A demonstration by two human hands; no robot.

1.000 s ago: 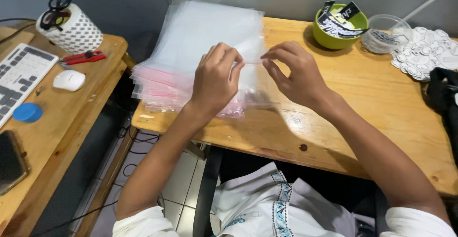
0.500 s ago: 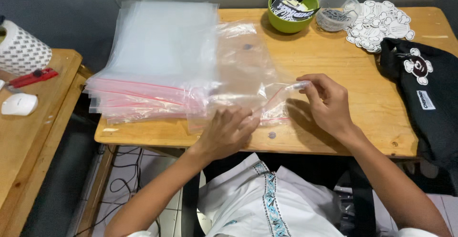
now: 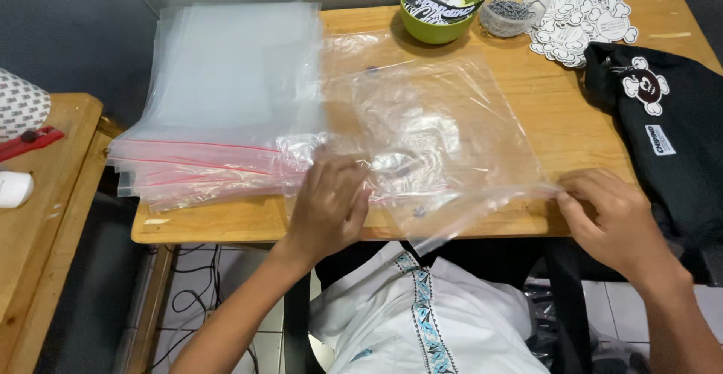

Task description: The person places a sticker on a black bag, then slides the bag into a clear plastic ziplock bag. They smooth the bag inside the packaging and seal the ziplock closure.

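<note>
Two hands spread one clear plastic bag (image 3: 422, 125) flat on the wooden bench (image 3: 550, 110).

Left hand (image 3: 327, 204) lies palm down with fingers loosely curled, pressing the bag's near edge at about 7 o'clock of the sheet; it clamps nothing that I can see. Right hand (image 3: 614, 219) pinches the bag's near corner at 4 o'clock between thumb and fingertips, nearly closed on the film. Just at 9 o'clock of the bag, partly under it, sits a stack of clear bags (image 3: 226, 95) with pink seal strips along its near edge. At 12 o'clock stand a green bowl (image 3: 440, 24) of dark cards and a clear cup (image 3: 512, 5) of small metal bits; white stickers (image 3: 580, 20) lie at 1 o'clock, and a black garment (image 3: 670, 133) at 3 o'clock.
</note>
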